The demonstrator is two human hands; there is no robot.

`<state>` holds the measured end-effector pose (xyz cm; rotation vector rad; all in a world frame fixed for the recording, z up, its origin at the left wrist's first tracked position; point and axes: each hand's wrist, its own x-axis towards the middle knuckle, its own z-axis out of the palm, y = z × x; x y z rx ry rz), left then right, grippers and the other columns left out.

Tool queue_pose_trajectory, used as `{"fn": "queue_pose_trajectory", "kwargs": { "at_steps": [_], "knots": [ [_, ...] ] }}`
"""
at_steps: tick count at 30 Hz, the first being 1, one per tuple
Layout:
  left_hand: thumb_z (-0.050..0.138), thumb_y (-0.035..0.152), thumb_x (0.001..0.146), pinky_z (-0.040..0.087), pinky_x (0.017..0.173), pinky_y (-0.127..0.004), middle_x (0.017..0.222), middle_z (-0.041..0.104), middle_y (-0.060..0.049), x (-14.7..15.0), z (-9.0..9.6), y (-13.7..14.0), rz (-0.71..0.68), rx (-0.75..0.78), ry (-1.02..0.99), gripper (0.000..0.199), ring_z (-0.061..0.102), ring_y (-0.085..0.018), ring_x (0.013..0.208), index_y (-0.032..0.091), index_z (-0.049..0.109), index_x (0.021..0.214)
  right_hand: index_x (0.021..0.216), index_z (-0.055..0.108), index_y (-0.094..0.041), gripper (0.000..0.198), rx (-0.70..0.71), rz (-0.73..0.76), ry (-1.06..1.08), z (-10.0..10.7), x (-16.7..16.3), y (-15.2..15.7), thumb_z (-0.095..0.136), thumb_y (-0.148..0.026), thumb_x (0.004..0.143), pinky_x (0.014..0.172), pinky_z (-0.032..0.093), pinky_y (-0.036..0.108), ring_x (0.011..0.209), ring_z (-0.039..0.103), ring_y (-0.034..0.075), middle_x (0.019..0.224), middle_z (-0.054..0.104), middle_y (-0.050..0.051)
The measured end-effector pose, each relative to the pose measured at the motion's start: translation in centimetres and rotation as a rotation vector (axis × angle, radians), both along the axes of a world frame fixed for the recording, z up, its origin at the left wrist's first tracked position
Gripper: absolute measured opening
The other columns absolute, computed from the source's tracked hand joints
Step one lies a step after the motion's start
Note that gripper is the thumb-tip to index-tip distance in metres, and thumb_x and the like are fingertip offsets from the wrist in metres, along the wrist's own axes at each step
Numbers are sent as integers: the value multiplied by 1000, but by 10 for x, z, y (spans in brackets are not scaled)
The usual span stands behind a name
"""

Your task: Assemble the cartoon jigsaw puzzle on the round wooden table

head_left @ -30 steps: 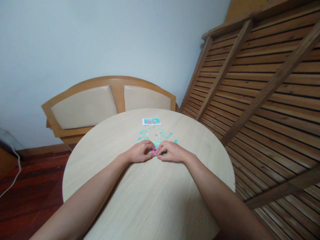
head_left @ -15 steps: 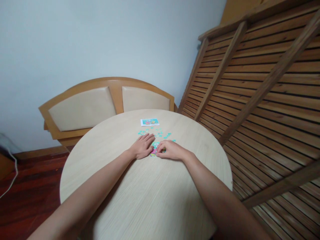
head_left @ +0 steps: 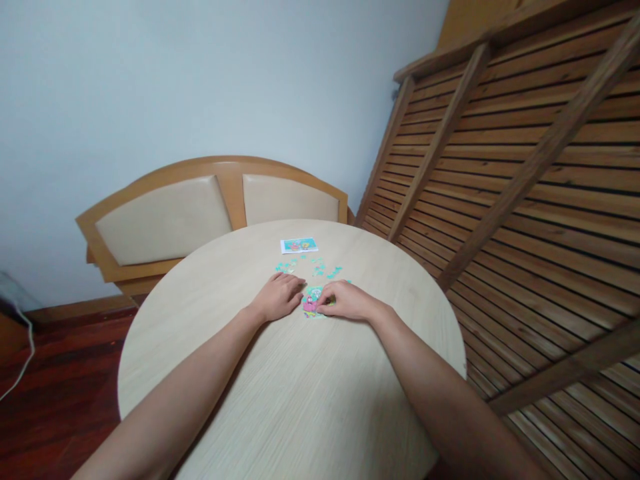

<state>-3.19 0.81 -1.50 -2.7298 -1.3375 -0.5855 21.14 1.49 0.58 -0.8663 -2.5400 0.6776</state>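
A partly joined jigsaw puzzle [head_left: 311, 303] in pink, green and yellow lies flat on the round table [head_left: 270, 400], between my hands. My left hand [head_left: 279, 296] rests palm down just left of it, fingers stretched forward and nothing held. Over the puzzle's right part, my right hand [head_left: 345, 300] has thumb and fingertips pinched together; whatever is between them is too small to make out, and the hand covers that side. Loose teal puzzle pieces [head_left: 318, 268] are scattered beyond my hands. Behind them lies a picture card [head_left: 300, 245] with a teal cartoon scene.
A curved wooden headboard [head_left: 230, 193] with cream panels stands behind the table against a pale wall [head_left: 200, 80]. Slatted wooden panels [head_left: 500, 200] lean along the right side. A white cable [head_left: 30, 347] hangs at the far left above the dark red floor.
My left hand has drawn back slightly to the left, off the puzzle's edge, so more of the pink part shows. The right hand stays pinched at almost the same spot.
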Motion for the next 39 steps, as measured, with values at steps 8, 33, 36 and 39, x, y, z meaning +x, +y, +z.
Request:
{"fn": "queue_pose_trajectory", "kwargs": {
  "at_steps": [8,33,36,39],
  "knots": [
    [54,30,95,50,85,-33,101,72,-7,-8,8,-1,-115,-116,-43,22,66,-21,92,20,69,108,88,81,-19,31,-27,-9,17,-3,2,4,71,-48,84,65,41,24,70,63,15,77,76,3],
    [61,27,86,50,83,-32,99,73,-6,-16,12,-5,-19,-229,-160,25,66,-20,90,20,69,109,87,81,-17,30,-14,-26,11,0,-1,1,71,-45,84,65,42,24,68,62,16,75,76,5],
    [58,23,86,51,82,-31,97,72,-6,-14,10,-3,-42,-299,-241,25,65,-19,88,18,68,108,87,81,-18,29,-10,-28,7,1,-1,0,71,-45,85,65,42,24,68,62,16,75,76,5],
    [55,23,88,51,77,-29,89,70,-5,-14,6,-1,-81,-382,-327,25,64,-17,80,16,66,109,88,81,-18,29,-3,-23,-3,1,-1,0,70,-45,85,65,41,24,68,62,15,76,76,4]
  ]
}}
